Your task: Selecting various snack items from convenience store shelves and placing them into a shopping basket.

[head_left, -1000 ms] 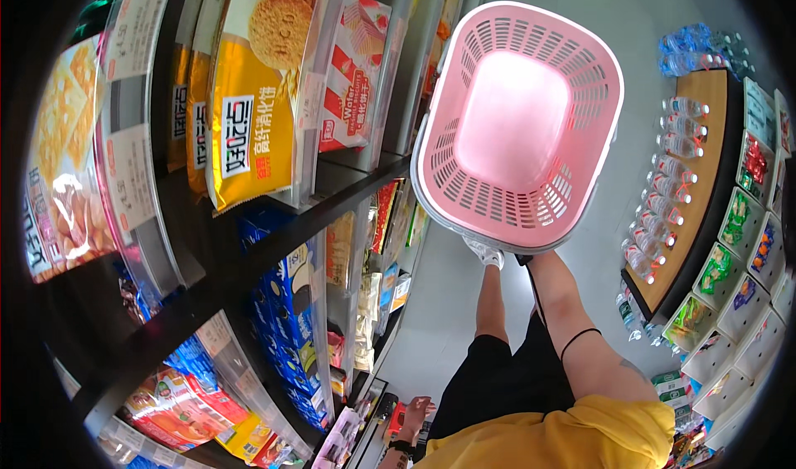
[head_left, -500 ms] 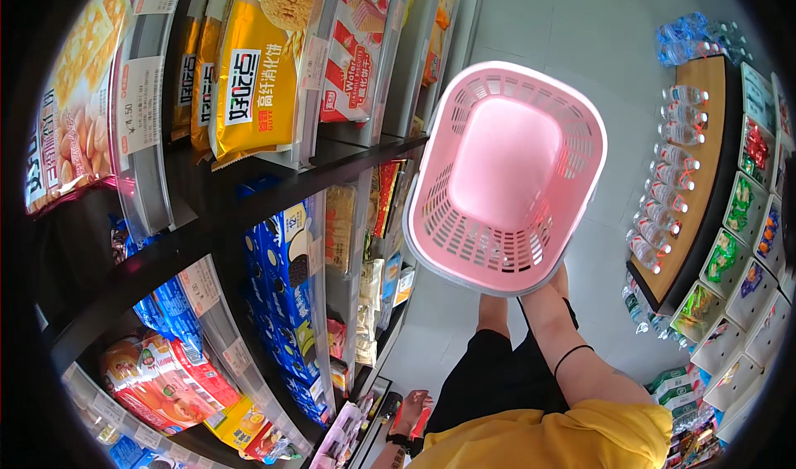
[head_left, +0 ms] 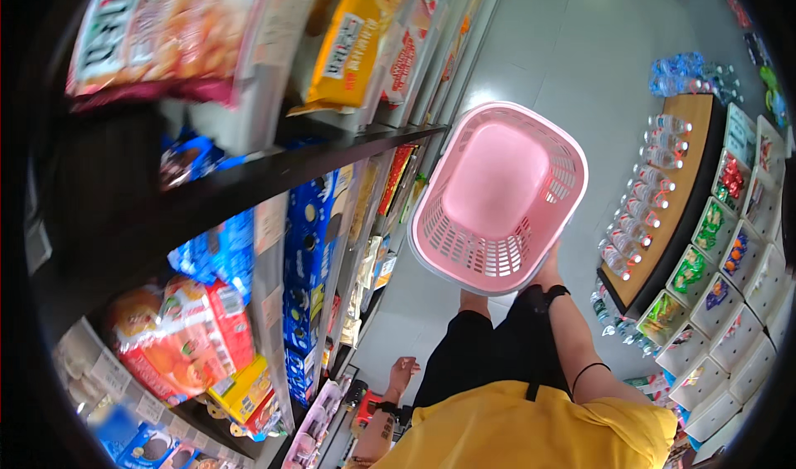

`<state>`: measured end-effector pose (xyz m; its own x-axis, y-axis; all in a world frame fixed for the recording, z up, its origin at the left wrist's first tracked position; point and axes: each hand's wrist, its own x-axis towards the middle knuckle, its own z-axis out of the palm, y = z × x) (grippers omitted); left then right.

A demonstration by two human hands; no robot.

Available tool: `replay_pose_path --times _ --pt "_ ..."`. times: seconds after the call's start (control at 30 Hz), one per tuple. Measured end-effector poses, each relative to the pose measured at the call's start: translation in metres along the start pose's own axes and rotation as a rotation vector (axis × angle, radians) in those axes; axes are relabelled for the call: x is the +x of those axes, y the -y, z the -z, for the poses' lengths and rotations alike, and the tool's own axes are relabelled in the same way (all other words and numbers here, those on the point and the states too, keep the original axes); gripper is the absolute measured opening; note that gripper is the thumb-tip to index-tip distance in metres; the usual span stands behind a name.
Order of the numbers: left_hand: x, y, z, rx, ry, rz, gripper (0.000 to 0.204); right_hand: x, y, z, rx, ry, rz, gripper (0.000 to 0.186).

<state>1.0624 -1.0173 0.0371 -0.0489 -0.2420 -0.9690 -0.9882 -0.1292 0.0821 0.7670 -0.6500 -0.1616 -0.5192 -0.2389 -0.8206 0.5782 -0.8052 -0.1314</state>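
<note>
Black shelving sweeps across the left of the frame, and it's loaded: a red-and-orange package low down, a blurred snack bag at upper left, blue packets between, then blue boxes and a yellow packet further in. Lower centre now, the left hand hangs near the lower shelves, fingers loosely bent and free. Centre of the frame, it's the pink basket, mouth up, slotted walls, plain pink floor on show, its left rim close beside the shelving! At its lower-right edge comes the right hand, fingers hidden behind the basket; can't tell how they're set. Right of centre, clear bottles line a wooden tabletop, then white trays crowd the right side, green sweets in some, red sweets above.
</note>
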Motion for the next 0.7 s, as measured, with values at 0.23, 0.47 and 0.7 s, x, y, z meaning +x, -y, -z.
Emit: replay_pose_path --times 0.23,0.47,0.7 --pt "0.015 -0.017 -0.023 -0.178 0.019 -0.217 0.018 -0.069 0.079 -0.11 -0.756 -0.043 0.105 0.074" --pt "0.011 -0.032 -0.059 -0.418 0.0 -0.241 0.013 -0.044 0.069 -0.123 -1.214 -0.304 0.154 0.056" --pt "-0.018 -0.016 -0.098 -0.583 -0.139 -0.317 0.012 -0.054 0.065 -0.112 -1.049 -0.21 0.171 0.05"
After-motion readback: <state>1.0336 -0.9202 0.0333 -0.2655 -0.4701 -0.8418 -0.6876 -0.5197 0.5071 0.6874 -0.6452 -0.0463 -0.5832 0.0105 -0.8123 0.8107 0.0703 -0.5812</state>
